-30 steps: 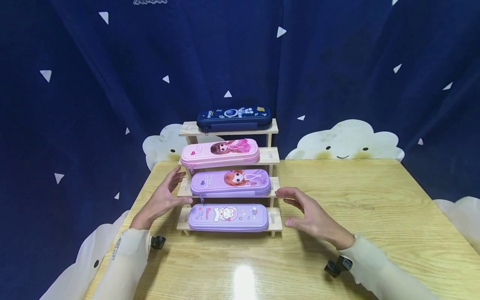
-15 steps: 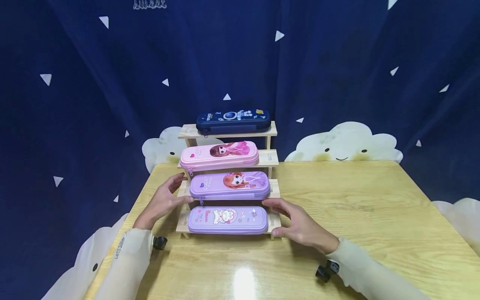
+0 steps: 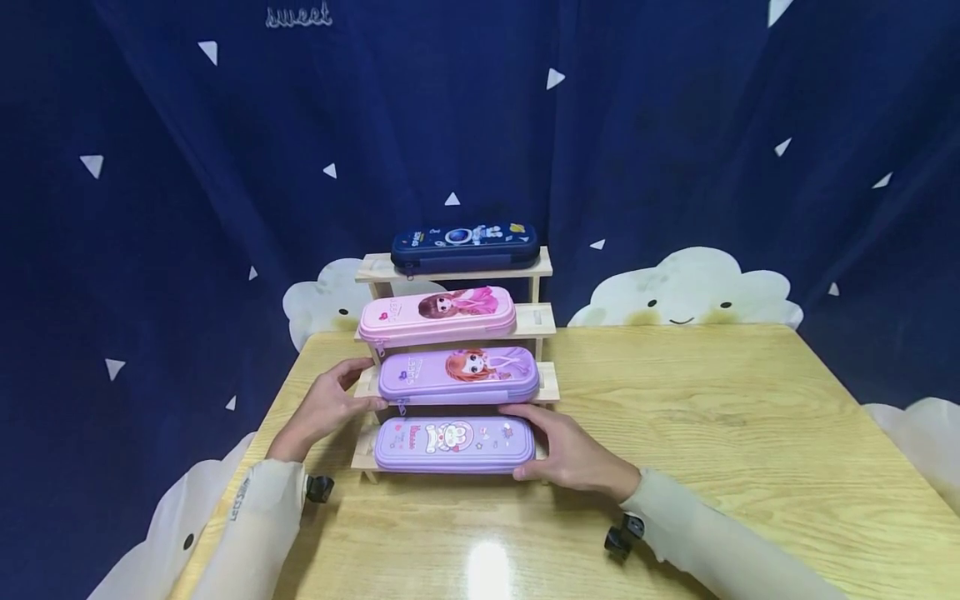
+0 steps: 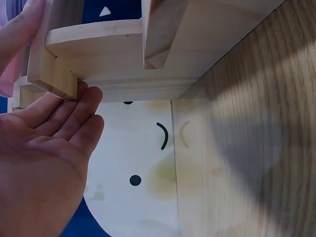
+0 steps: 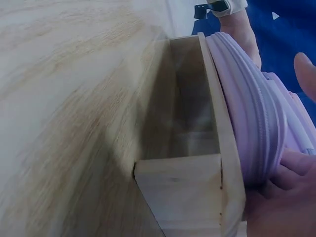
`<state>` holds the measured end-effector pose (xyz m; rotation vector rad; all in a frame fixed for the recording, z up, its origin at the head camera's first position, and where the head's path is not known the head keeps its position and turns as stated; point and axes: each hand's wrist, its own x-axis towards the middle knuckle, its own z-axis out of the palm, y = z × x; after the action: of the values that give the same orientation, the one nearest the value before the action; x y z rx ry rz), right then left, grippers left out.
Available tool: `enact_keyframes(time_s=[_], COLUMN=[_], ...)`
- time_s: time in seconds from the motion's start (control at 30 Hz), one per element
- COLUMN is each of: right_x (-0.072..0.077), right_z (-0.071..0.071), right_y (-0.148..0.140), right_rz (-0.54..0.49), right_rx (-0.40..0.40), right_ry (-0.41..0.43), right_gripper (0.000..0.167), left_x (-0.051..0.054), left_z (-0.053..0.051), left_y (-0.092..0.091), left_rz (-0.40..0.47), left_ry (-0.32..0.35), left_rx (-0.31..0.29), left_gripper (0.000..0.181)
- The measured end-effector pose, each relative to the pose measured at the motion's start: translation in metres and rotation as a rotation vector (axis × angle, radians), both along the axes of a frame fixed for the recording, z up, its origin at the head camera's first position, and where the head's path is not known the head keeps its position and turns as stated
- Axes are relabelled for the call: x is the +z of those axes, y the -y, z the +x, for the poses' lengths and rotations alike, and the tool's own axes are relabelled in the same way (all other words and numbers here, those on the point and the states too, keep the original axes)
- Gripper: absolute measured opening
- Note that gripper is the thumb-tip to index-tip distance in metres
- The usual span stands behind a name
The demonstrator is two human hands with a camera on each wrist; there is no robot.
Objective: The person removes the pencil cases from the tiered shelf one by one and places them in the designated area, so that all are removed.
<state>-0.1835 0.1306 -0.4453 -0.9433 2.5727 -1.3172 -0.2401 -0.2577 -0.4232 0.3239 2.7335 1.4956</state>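
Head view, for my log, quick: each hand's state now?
Left hand: closed, holding the wooden rack.
Right hand: closed around the right end of the bottom pencil case.

Counter [image 3: 675, 417]: wood-grained, smooth, glossy, bright glare spot. Rack [image 5: 182, 185]: pale wood, matt. Lilac case [image 3: 453, 444]: smooth, soft sheen, moulded-looking. Curtain [image 3: 480, 108]: matt cloth, folded. Sleeve [image 3: 251, 517]: matt cloth.

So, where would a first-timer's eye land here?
Probably on the stepped wooden rack on the table, carrying from the top a navy case, a pink case, an upper purple case and a bottom purple case. Next, the hands: the right hand grips the bottom case's right end; the left hand holds the rack's left side. Behind hangs a dark-blue curtain.
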Motion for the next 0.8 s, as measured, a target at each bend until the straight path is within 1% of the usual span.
enact_keyframes(time_s=[0.13,0.27,0.43,0.67,0.8], right_x=[-0.003,-0.005,-0.007,-0.005,-0.005], right_z=[-0.003,-0.007,-0.011,-0.011,-0.009], right_y=[0.008,0.015,0.021,0.024,0.024], right_rz=[0.038,0.073,0.099,0.111,0.124], right_rx=[-0.004,-0.008,-0.003,0.006,0.007], right_ry=[-0.001,-0.02,-0.024,-0.002,-0.005], right_gripper=[0.086,0.091,0.094,0.097,0.096], left_x=[-0.001,-0.002,-0.001,-0.002,-0.001], left_z=[0.0,-0.001,-0.001,-0.001,-0.001], left_y=[0.001,0.002,0.001,0.003,0.002], left_rz=[-0.016,-0.017,-0.019,-0.015,-0.025], left_ry=[0.013,0.014,0.014,0.02,0.019], left_rx=[0.005,0.008,0.009,0.012,0.016], left_gripper=[0.081,0.082,0.082,0.082,0.083])
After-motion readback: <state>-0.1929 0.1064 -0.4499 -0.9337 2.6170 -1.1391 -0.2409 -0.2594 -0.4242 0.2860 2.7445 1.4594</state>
